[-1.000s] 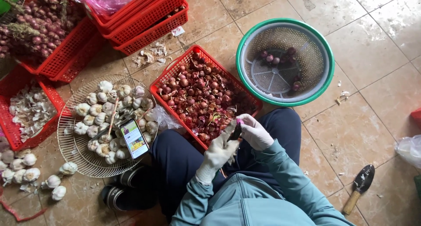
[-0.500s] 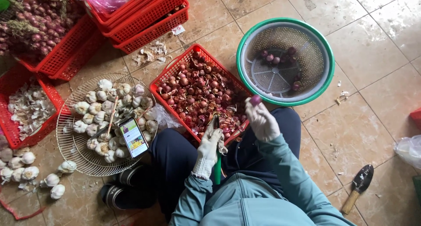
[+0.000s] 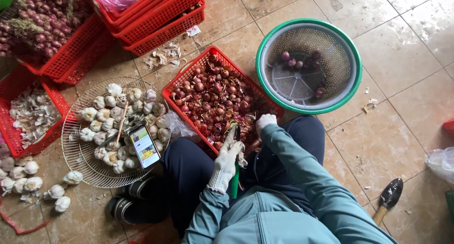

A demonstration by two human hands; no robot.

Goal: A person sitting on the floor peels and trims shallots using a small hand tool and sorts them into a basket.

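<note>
Trimming shallots: the gloved left hand [image 3: 229, 151] is closed around a green-handled knife [image 3: 235, 177], blade up; the gloved right hand [image 3: 266, 122] reaches into the red basket [image 3: 189, 76] of shallots [image 3: 213, 95] just ahead, fingers curled down, grasp hidden. Next move likely calls for picking 1 bulb and bringing it to the blade. The green colander [image 3: 265, 45] sits beyond the right hand
</note>
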